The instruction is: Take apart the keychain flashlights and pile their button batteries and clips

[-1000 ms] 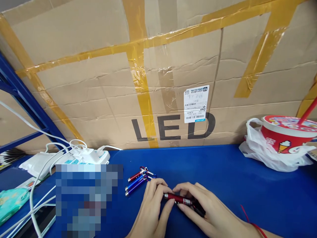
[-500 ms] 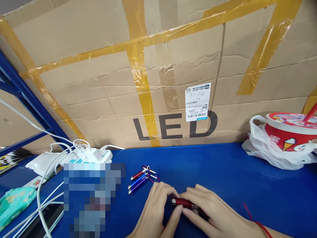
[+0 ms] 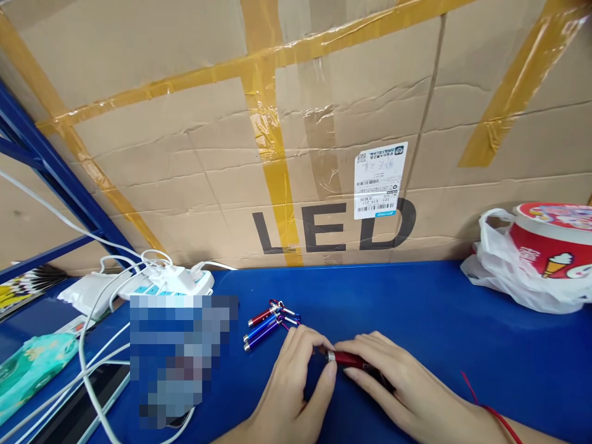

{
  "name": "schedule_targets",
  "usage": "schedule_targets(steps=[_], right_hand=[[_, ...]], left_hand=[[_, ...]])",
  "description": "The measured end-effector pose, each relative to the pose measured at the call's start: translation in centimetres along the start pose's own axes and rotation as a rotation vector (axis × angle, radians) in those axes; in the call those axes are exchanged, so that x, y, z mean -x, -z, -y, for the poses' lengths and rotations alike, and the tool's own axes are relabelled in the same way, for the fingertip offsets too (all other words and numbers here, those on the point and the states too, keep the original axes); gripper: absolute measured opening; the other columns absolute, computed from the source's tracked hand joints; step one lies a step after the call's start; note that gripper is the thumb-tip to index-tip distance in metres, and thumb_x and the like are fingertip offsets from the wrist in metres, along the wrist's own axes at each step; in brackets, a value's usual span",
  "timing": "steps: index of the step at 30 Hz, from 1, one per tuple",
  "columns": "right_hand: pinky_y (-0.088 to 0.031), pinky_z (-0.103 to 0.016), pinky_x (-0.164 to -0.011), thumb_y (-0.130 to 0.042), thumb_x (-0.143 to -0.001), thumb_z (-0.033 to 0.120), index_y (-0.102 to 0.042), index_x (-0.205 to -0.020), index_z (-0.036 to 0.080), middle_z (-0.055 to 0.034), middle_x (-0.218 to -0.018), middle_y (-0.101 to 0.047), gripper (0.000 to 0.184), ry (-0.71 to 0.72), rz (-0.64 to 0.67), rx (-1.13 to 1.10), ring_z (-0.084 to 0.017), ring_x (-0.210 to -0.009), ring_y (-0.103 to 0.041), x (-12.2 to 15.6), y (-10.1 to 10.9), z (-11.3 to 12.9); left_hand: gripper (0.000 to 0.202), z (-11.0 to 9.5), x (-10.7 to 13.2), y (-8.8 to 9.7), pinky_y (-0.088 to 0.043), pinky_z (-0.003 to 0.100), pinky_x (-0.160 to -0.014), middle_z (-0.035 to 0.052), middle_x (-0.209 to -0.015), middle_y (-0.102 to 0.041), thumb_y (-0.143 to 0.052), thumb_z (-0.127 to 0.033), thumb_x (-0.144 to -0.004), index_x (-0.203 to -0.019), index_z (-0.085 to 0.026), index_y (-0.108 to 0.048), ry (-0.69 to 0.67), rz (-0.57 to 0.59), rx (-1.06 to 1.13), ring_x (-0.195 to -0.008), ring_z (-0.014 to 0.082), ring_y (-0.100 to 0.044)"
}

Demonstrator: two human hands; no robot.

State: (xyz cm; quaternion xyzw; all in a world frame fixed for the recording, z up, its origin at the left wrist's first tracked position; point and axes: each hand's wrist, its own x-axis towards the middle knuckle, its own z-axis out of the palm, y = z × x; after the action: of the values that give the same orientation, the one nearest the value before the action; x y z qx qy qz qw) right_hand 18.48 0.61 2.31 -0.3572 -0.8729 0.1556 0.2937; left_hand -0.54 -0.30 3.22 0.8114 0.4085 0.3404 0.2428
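Observation:
A small red keychain flashlight (image 3: 348,359) lies low over the blue table (image 3: 439,320), held between both hands. My left hand (image 3: 296,382) pinches its silver front end with thumb and fingers. My right hand (image 3: 398,388) wraps over the rear of the body and hides its tail. Just left of my hands lie three more little flashlights (image 3: 266,322), red, blue and purple, side by side with clips at their far ends.
A big taped cardboard box marked LED (image 3: 324,154) walls off the back. A red paper tub in a white plastic bag (image 3: 541,259) sits at the right. A white power strip with cables (image 3: 166,283), a teal packet (image 3: 32,367) and a blue rack post (image 3: 55,179) crowd the left.
The view has shifted, so everything sits a little further right and up. My left fingers have slid over the flashlight's front end; more of its body is covered by both hands.

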Motion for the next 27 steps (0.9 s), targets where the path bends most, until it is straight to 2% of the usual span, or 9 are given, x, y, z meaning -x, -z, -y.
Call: schedule_targets(steps=[5, 8, 13, 18, 23, 27], right_hand=[[-0.052, -0.027, -0.086, -0.033, -0.098, 0.032, -0.057, -0.113, 0.022, -0.0040, -0.107, -0.065, 0.030, 0.054, -0.100, 0.052, -0.017, -0.100, -0.062, 0.12, -0.29, -0.15], [-0.053, -0.028, -0.085, -0.030, -0.099, 0.033, -0.058, -0.113, 0.020, -0.0059, -0.104, -0.066, 0.034, 0.070, -0.110, 0.091, -0.017, -0.099, -0.063, 0.15, -0.27, -0.22], [-0.052, -0.027, -0.086, -0.031, -0.098, 0.028, -0.057, -0.114, 0.020, -0.0052, -0.107, -0.065, 0.032, 0.030, -0.041, 0.091, -0.018, -0.101, -0.061, 0.28, 0.07, -0.05], [-0.051, -0.022, -0.083, -0.031, -0.098, 0.024, -0.054, -0.118, 0.023, -0.0036, -0.107, -0.063, 0.030, 0.017, -0.041, 0.013, -0.014, -0.097, -0.062, 0.32, 0.12, 0.14], [-0.049, -0.024, -0.084, -0.039, -0.096, 0.028, -0.053, -0.120, 0.027, -0.0006, -0.104, -0.061, 0.028, -0.067, 0.049, -0.094, -0.014, -0.095, -0.060, 0.09, 0.16, -0.07], [-0.047, -0.024, -0.084, -0.041, -0.096, 0.033, -0.056, -0.117, 0.028, 0.0004, -0.101, -0.061, 0.026, -0.116, 0.122, -0.200, -0.013, -0.092, -0.059, -0.21, 0.27, -0.36]], left_hand=[[0.008, 0.28, 0.08, -0.14, -0.039, 0.026, -0.074, 0.0042, -0.088, -0.050, -0.037, -0.018, -0.091, -0.087, -0.017, -0.044, 0.009, 0.013, 0.025, -0.082, 0.0143, -0.046], [0.007, 0.38, 0.07, -0.18, -0.039, 0.026, -0.074, 0.0041, -0.089, -0.049, -0.038, -0.019, -0.091, -0.088, -0.018, -0.044, 0.034, 0.016, 0.045, -0.083, 0.0141, -0.046], [0.010, 0.14, -0.07, -0.13, -0.038, 0.025, -0.074, 0.0039, -0.089, -0.050, -0.038, -0.023, -0.092, -0.091, -0.018, -0.047, 0.120, 0.050, 0.057, -0.082, 0.0142, -0.045], [0.012, -0.15, -0.17, -0.02, -0.038, 0.025, -0.076, 0.0041, -0.090, -0.050, -0.037, -0.026, -0.093, -0.094, -0.018, -0.046, 0.144, 0.063, 0.078, -0.084, 0.0146, -0.046], [0.016, -0.25, -0.13, 0.07, -0.036, 0.025, -0.078, 0.0032, -0.091, -0.049, -0.034, -0.030, -0.094, -0.097, -0.019, -0.046, 0.185, 0.092, 0.118, -0.085, 0.0142, -0.044], [0.020, -0.30, -0.21, 0.18, -0.035, 0.025, -0.081, 0.0022, -0.094, -0.049, -0.033, -0.036, -0.095, -0.102, -0.021, -0.044, 0.315, 0.077, 0.232, -0.087, 0.0140, -0.044]])
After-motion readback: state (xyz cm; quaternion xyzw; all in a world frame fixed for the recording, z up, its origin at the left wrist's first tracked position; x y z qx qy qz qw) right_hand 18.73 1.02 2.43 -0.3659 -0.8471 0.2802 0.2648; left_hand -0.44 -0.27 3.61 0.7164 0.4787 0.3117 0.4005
